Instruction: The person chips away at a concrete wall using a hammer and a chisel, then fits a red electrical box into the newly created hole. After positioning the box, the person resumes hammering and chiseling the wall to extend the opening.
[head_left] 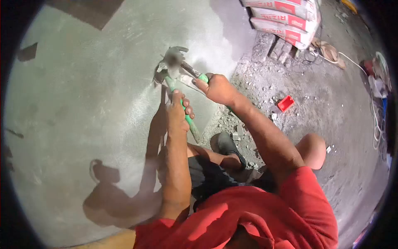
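Note:
My left hand (179, 111) is wrapped round the long handle of a green-handled tool (191, 124). Its upper end meets a rough, chipped spot (158, 75) on the smooth grey wall; a blur covers part of its head. In my right hand (219, 89), closed, is a hammer (191, 69) with a green grip and a dark shaft. The hammer's curved head lies over the same chipped spot, just above the upper end of the other tool. Both hands are close together in front of the wall.
Printed bags (282, 18) are stacked at the upper right beside wooden pieces (278, 50). Rubble (253, 83) litters the floor along the wall, near a small red box (286, 103) and a dark shoe (229, 147). A white cable (377, 124) runs down the far right.

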Action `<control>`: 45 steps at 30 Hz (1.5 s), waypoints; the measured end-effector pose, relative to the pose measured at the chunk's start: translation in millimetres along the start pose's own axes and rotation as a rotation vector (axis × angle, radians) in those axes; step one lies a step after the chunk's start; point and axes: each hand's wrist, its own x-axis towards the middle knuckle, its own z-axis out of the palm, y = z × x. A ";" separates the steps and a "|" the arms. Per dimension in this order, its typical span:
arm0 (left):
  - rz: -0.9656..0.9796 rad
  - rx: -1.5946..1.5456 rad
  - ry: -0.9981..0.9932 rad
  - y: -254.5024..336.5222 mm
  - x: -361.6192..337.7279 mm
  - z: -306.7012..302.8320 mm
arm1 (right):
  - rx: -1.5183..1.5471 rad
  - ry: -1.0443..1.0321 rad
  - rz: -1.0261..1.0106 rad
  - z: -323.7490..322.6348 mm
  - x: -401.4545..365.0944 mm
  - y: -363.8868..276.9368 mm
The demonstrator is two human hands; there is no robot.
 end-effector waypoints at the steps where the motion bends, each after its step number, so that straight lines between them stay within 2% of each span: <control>1: 0.008 -0.002 -0.023 -8.8 7.6 0.0 | 0.025 0.067 0.037 -5.8 -6.3 7.1; 3: -0.030 -0.085 -0.110 -41.8 0.2 -22.5 | 0.052 0.099 0.080 -5.2 -27.7 18.0; 4: -0.145 0.205 -0.083 -36.2 -28.9 -15.2 | 0.166 0.151 0.118 -4.4 -38.3 21.2; 5: -0.149 0.215 -0.081 -47.8 -37.2 -18.6 | 0.288 0.212 0.159 -2.8 -47.2 23.8; 7: -0.040 0.433 -0.066 -72.3 -43.3 -25.1 | 0.403 0.267 0.163 -3.1 -57.1 29.5; 8: 0.019 0.532 -0.062 -78.7 -40.7 -25.2 | 0.484 0.237 0.237 -8.7 -58.8 30.4; 9: 0.015 0.530 -0.064 -74.4 -35.7 -26.7 | 0.563 0.196 0.313 -11.5 -62.3 31.4; 11: 0.175 0.715 -0.005 -55.9 -14.4 -31.9 | 0.681 0.190 0.316 -11.4 -63.6 35.9; 12: 0.248 0.661 -0.016 -50.1 -13.3 -30.2 | 0.705 0.226 0.288 -11.3 -64.2 34.9; 15: 0.212 0.710 0.051 -40.6 -7.1 -31.5 | 0.756 0.269 0.293 -13.3 -67.2 30.1; 19: 0.143 0.674 0.050 -39.5 -6.6 -39.4 | 0.724 0.341 0.109 -14.5 -67.5 21.3; 21: 0.116 0.614 -0.018 -38.6 -4.7 -47.6 | 0.697 0.347 0.038 -14.9 -72.4 9.3; 23: 0.073 0.598 0.022 -33.1 -0.2 -49.7 | 0.691 0.457 -0.142 -12.3 -77.1 -4.6; 24: 0.034 0.582 0.056 -30.2 0.6 -48.7 | 0.730 0.360 -0.121 -7.3 -80.8 1.7; 25: 0.033 0.582 0.056 -29.8 -0.7 -48.9 | 0.729 0.359 -0.119 4.0 -81.8 5.9; 27: 0.084 0.571 0.012 -26.7 -2.8 -47.1 | 0.676 0.516 -0.352 22.6 -80.6 6.5; 29: 0.097 0.658 0.004 -21.5 -9.3 -42.7 | 0.735 0.499 -0.378 25.9 -83.5 1.1; 31: 0.101 0.582 -0.002 -28.1 -7.3 -48.8 | 0.834 0.482 -0.321 34.5 -87.8 -1.5; 33: 0.175 0.662 -0.015 -31.1 -7.1 -52.0 | 0.836 0.493 -0.263 47.2 -86.8 7.1; 35: 0.110 0.624 0.021 -32.0 -6.8 -49.7 | 0.692 0.505 -0.207 48.4 -84.7 16.2; 39: 0.150 0.686 0.012 -31.5 -9.3 -46.4 | 0.651 0.481 -0.189 52.4 -81.1 22.3; 41: 0.257 0.679 -0.013 -33.9 -6.4 -48.3 | 0.621 0.355 -0.026 84.1 -76.7 34.6; 42: 0.093 0.638 0.032 -20.4 -12.3 -36.3 | 0.429 0.269 -0.007 84.7 -63.3 33.6; 43: 0.097 0.640 0.031 -20.1 -13.3 -36.5 | 0.430 0.272 -0.009 80.0 -64.4 35.7; 45: 0.083 0.658 0.036 -16.7 -6.2 -35.0 | 0.572 0.148 0.307 63.2 -61.1 35.2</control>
